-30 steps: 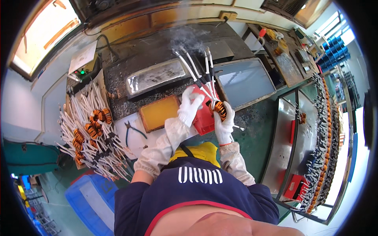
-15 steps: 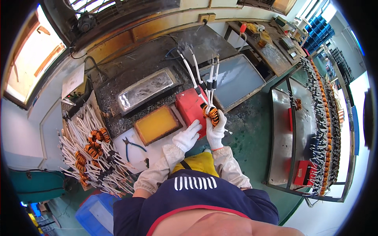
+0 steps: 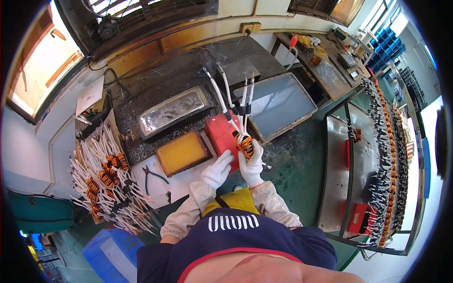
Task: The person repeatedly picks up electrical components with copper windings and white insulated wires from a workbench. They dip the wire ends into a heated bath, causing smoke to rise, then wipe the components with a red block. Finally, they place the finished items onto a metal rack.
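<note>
My right hand (image 3: 251,169), in a white glove, grips a toroidal coil (image 3: 245,146) wound with orange-copper wire. Several white-sleeved leads (image 3: 243,98) with black bands rise from the coil, their dark tips pointing away from me. Thin smoke hangs around the tips. My left hand (image 3: 217,171), also gloved, has its fingers stretched out against the near side of a red box (image 3: 222,134) and holds nothing that I can see. The coil sits just right of that box. Left of it lies a block of yellow material in a dark-edged tray (image 3: 181,152).
Behind the yellow tray is a long pan of shiny metal (image 3: 172,109). A grey liquid-filled tray (image 3: 283,104) stands to the right. Cutters (image 3: 155,178) lie on white board; coils with leads (image 3: 107,177) pile up at left. A rack (image 3: 349,165) hung with coils stands right.
My right hand and the coil have shifted slightly left and nearer to me, with the leads moving along. The left hand has moved slightly left and nearer. The view has shifted a little too.
</note>
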The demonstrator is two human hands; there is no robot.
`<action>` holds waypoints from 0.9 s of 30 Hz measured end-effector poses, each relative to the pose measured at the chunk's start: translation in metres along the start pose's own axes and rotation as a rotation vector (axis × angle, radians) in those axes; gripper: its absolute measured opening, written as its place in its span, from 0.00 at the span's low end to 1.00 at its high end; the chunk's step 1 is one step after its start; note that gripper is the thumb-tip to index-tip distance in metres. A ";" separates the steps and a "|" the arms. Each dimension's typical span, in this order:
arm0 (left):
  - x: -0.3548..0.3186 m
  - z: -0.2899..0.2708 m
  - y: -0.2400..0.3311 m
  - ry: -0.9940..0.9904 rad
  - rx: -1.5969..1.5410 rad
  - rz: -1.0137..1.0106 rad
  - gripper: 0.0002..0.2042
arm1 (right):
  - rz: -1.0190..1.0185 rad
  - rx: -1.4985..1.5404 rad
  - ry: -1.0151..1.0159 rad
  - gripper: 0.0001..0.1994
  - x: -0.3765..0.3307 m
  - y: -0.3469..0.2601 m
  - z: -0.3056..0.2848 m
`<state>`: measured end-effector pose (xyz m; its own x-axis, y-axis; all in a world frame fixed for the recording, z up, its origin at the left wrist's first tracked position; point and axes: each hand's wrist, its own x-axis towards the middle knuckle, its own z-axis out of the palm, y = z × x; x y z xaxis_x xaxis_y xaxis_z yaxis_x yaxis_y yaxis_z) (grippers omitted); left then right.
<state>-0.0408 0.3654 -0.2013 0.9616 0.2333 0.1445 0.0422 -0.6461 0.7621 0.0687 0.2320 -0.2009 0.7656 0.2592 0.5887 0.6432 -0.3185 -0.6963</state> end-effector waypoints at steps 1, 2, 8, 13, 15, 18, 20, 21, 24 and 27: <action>0.000 0.003 0.000 0.025 -0.006 0.010 0.19 | -0.011 -0.008 -0.040 0.35 0.001 0.001 -0.004; 0.000 0.005 0.000 0.049 -0.012 0.016 0.18 | -0.020 -0.015 -0.084 0.36 0.002 -0.003 -0.009; 0.001 0.018 0.003 0.133 -0.239 -0.072 0.16 | -0.024 -0.023 -0.239 0.38 0.014 -0.007 -0.028; -0.001 0.037 0.001 0.236 -0.447 -0.126 0.15 | -0.075 0.006 -0.217 0.38 0.015 -0.003 -0.029; -0.001 0.041 0.007 0.287 -0.454 -0.137 0.16 | -0.102 0.018 -0.214 0.38 0.014 0.002 -0.027; -0.001 0.045 0.015 0.332 -0.440 -0.174 0.16 | -0.123 0.034 -0.205 0.37 0.013 0.007 -0.026; -0.001 0.048 0.018 0.350 -0.431 -0.199 0.16 | -0.129 0.039 -0.204 0.37 0.013 0.007 -0.027; -0.001 0.050 0.018 0.359 -0.430 -0.209 0.16 | -0.131 0.038 -0.207 0.37 0.013 0.006 -0.027; -0.003 0.052 0.013 0.363 -0.413 -0.195 0.15 | -0.160 0.027 -0.200 0.38 0.015 0.005 -0.028; -0.002 0.046 0.012 0.325 -0.388 -0.167 0.15 | -0.155 0.030 -0.197 0.39 0.014 0.003 -0.028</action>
<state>-0.0297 0.3235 -0.2213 0.8143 0.5628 0.1419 0.0251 -0.2784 0.9601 0.0814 0.2089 -0.1830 0.6427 0.4767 0.5997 0.7505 -0.2344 -0.6180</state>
